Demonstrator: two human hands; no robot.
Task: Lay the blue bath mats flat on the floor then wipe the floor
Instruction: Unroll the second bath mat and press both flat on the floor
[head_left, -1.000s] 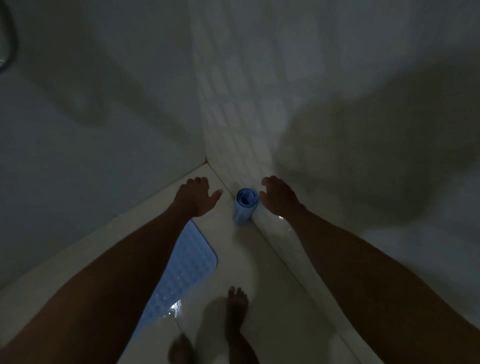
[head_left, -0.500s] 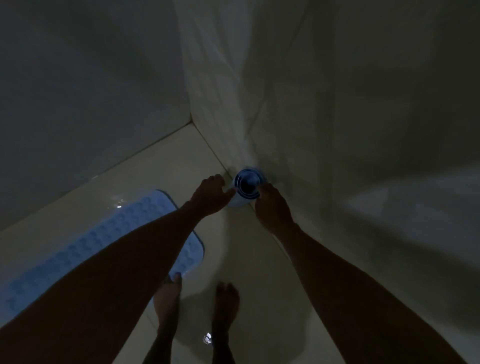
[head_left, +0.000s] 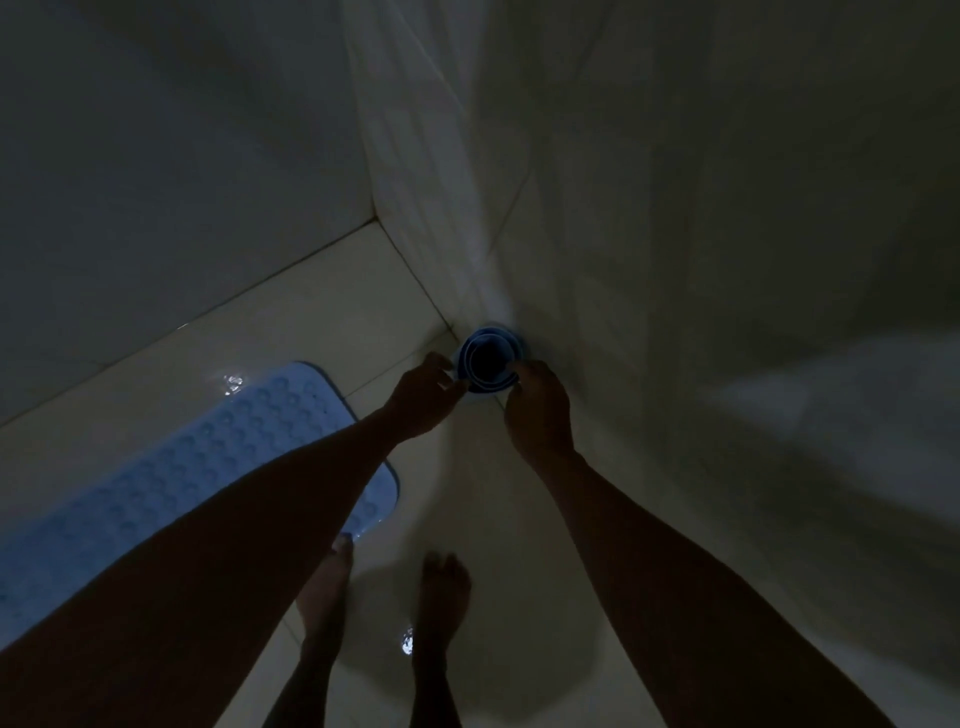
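Blue mat one (head_left: 218, 467) lies flat at nine o'clock. Both hands, left hand (head_left: 423, 397) and right hand (head_left: 537, 410), clamp the rolled mat (head_left: 488, 358) standing upright against the wall (head_left: 597, 260); unrolling and wiping the floor (head_left: 322, 322) remain.

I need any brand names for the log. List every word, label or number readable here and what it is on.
None can be read. The rolled blue bath mat, the flat blue bath mat, the tiled walls and the floor show no print in this dim view.
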